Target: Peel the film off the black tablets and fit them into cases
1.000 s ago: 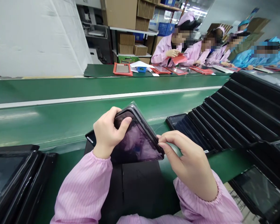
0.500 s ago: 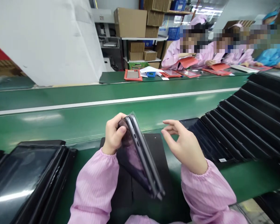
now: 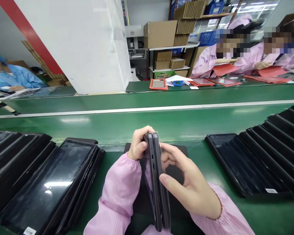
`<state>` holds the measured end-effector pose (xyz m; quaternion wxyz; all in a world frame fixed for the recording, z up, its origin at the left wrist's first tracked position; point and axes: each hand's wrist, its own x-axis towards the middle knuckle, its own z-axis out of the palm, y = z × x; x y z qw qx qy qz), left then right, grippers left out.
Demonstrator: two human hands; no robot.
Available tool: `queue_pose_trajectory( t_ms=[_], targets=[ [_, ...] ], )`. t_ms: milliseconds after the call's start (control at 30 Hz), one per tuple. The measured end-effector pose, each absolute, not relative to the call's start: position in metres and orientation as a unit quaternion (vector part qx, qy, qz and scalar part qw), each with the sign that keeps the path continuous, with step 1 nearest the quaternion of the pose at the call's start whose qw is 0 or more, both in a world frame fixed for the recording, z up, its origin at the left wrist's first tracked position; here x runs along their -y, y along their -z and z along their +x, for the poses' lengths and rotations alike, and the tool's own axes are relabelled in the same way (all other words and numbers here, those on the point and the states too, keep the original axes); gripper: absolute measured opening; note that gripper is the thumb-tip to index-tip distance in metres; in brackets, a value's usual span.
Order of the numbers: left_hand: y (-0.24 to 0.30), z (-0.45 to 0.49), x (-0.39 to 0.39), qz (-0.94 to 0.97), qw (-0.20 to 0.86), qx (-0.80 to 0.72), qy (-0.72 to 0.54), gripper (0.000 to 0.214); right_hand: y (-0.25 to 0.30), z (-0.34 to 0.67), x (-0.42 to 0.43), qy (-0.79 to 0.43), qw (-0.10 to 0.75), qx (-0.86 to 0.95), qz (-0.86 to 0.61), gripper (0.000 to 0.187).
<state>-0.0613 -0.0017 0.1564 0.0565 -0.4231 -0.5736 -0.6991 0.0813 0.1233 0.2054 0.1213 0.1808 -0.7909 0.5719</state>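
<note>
Two dark tablets (image 3: 159, 182) stand on edge, pressed together face to face, with clear film showing along them. Small port openings line the edge turned towards me. My left hand (image 3: 140, 143) is closed around their upper left side, thumb on the near face. Against the right side of the pair rests my right hand (image 3: 186, 181), thumb and bent fingers spread apart with their tips touching the outer tablet. Below the tablets lies a flat black case or sheet (image 3: 178, 150), partly hidden by them and my hands.
Film-covered black tablets (image 3: 56, 176) lie stacked on the left, and an overlapping row of black tablets (image 3: 254, 166) is on the right. Past the green bench ledge (image 3: 112, 125), people in pink handle red folders (image 3: 225, 69). Cartons (image 3: 160, 34) fill a shelf behind.
My right hand, apart from the tablets before, now touches their right side. The tablets have turned more upright. My view has swung left.
</note>
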Motion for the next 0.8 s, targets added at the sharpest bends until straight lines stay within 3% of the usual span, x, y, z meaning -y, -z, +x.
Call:
queue_pose_trajectory(
  t_ms=[233,467,800],
  targets=[
    [-0.160,-0.056,0.000,-0.445,0.070,0.574,0.684,0.061,-0.204,0.087,-0.130,-0.567,0.097,0.794,0.196,0.056],
    [-0.161,-0.052,-0.004,-0.458,0.076,0.582,0.668,0.063,-0.202,0.094,-0.126,-0.535,0.087,0.822,0.177,0.080],
    [-0.158,-0.052,-0.004,-0.462,0.091,0.578,0.667,0.063,-0.201,0.094,-0.134,-0.535,0.052,0.820,0.196,0.081]
  ],
)
